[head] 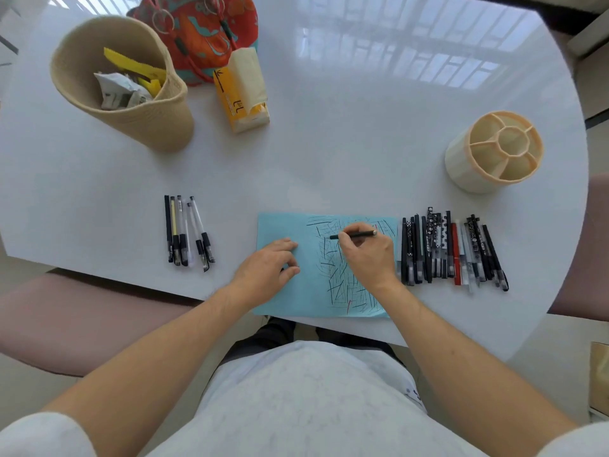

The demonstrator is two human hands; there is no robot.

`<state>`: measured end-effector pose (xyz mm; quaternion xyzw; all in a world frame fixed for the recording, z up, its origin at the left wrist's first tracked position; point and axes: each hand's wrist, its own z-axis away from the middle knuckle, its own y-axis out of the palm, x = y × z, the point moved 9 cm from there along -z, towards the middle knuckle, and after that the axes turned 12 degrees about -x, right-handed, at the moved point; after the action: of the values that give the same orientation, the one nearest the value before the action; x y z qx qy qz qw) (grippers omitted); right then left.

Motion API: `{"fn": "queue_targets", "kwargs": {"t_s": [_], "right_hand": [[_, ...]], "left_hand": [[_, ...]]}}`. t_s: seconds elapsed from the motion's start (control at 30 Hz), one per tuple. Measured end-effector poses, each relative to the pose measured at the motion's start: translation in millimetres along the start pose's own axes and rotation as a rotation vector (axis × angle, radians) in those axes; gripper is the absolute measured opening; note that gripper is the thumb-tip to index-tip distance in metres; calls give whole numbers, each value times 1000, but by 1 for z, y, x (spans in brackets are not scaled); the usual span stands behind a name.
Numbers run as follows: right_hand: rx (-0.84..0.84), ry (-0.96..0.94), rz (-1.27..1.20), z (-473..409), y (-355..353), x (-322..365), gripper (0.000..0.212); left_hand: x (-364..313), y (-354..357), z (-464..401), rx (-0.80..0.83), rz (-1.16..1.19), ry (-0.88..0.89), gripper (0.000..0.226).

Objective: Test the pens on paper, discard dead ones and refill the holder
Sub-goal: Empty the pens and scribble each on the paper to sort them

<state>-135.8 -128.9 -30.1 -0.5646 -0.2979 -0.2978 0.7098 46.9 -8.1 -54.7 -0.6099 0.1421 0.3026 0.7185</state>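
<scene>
Blue paper [286,225] is taking another test stroke as the right hand [367,255] is gripping a black pen [354,234] while the open left hand [268,265] is pinning the sheet, where unmarked space and light pressure would show ink best
</scene>
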Motion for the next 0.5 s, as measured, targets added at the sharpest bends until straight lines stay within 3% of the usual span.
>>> {"fn": "queue_targets", "kwargs": {"t_s": [0.27,0.5], "right_hand": [[-6,24,-99,0,-3,0,8],[-14,-23,-17,1,1,2,9]], "left_hand": [[0,0,1,-39,12,8,14],[2,0,3,-35,18,8,13]]}}
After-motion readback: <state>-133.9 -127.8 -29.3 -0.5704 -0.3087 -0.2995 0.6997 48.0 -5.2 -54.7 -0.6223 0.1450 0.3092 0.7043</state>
